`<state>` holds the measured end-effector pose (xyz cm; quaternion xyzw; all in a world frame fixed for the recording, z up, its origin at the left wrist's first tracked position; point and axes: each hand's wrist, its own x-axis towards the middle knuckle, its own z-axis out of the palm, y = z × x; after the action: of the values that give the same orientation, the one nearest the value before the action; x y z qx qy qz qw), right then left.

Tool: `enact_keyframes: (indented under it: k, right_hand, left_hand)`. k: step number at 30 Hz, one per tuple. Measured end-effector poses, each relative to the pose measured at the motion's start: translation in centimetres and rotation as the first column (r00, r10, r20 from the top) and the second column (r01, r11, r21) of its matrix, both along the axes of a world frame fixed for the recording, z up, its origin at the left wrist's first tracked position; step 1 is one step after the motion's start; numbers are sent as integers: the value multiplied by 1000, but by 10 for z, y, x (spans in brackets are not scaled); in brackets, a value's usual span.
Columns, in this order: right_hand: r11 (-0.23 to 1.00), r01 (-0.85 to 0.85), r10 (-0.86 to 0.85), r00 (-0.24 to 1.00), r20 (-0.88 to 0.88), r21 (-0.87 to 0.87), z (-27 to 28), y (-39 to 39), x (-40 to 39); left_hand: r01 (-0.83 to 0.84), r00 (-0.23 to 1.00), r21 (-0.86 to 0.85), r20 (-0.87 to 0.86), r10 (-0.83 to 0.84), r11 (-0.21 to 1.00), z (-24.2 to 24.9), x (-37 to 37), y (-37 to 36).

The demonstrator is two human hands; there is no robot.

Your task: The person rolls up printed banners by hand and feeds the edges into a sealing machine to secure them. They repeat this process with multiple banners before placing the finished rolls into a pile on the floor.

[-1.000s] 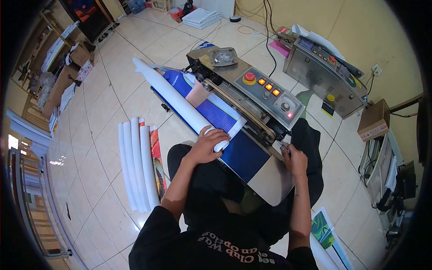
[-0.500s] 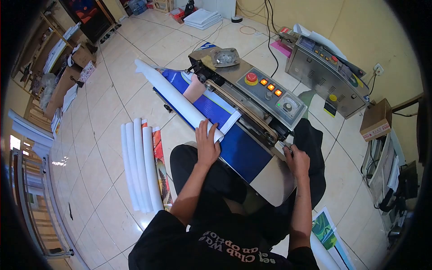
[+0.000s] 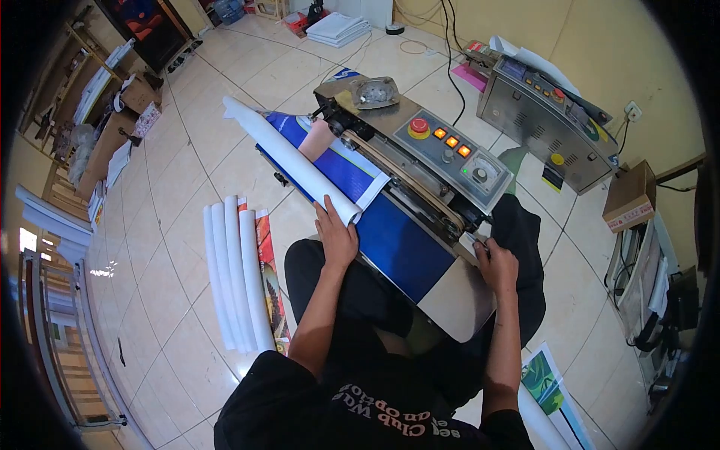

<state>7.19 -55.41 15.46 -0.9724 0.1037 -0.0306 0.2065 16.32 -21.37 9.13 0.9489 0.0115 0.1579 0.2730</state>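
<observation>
Two bare hands are working a band sealer (image 3: pixel 420 161) on a tiled floor (image 3: pixel 180 247). The left hand (image 3: pixel 335 232) is lying flat, fingers (image 3: pixel 324 210) narrowly together, fingertips touching the near end of a long white roll (image 3: pixel 289 161) that is riding the blue belt (image 3: pixel 390 240). The right hand (image 3: pixel 495 264) is curling at the machine's near corner, beside the sealing slot; whether those fingers are pinching anything cannot be told.

Risks, as a judgement: the roll is sitting at an angle to the slot, just beyond the left fingertips, and its loose flap (image 3: pixel 373 191) is lifting to the right of them, so it could be dragged in crooked and seal with a crease. The right fingers are resting close to the moving band, where a sleeve or fingertip could be nipped or scorched. The roll's far end is overhanging the belt's edge and could tip off.

Counted: one roll on the belt; three white rolls (image 3: pixel 229 274) lying side by side on the floor to the left of the left hand, with one printed roll (image 3: pixel 267 281) against them; three orange lamps (image 3: pixel 450 142) glowing and one red button (image 3: pixel 418 127) on the panel; one second machine (image 3: pixel 544 124) standing beyond the right fingers.
</observation>
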Motion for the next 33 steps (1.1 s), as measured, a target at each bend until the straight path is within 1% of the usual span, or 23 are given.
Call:
enact_keyframes:
  k: [2,5,11,12,14,17,18,20,23,27,30,32,33]
  right_hand:
    - [1000,13,-13,1000,-16,9,1,0,1]
    - [1000,1,-1,1000,-9,9,1,0,1]
    - [1000,-1,1,1000,9,28,2,0,-1]
    - [1000,-2,1,1000,11,27,0,-1,-1]
    - [999,-18,17,1000,20,28,-6,-3,0]
    - [1000,-16,15,999,29,14,-2,-2,-1]
    - [1000,-15,15,999,29,14,-3,-2,-1]
    - [1000,-15,15,1000,22,9,-4,-2,0]
    - [1000,-13,13,1000,14,20,-5,-3,0]
    - [999,-8,7,1000,24,33,-4,-2,-1]
    - [1000,-5,5,999,33,5,-4,-2,-1]
    - [1000,-7,6,1000,21,21,-3,-3,-1]
    - [1000,-6,6,1000,21,22,-3,-2,-1]
  left_hand:
    - [11,1000,62,-21,-10,998,-1,5,4]
    - [12,999,89,-49,-8,996,2,12,8]
    - [-3,999,108,-36,6,994,-2,27,18]
    - [-3,999,107,-33,7,994,0,28,17]
    - [-61,997,103,-39,65,993,3,32,15]
    - [-102,994,111,-16,104,989,9,36,13]
    - [-101,995,111,-16,103,989,7,38,13]
    - [-118,992,90,48,114,989,3,43,18]
    - [-121,991,53,69,118,991,-1,49,26]
    - [-135,990,22,45,134,991,-1,57,33]
    - [-165,984,72,78,160,984,-1,63,35]
    - [-192,981,72,7,193,979,0,67,36]
    - [-192,981,72,7,192,979,1,69,37]
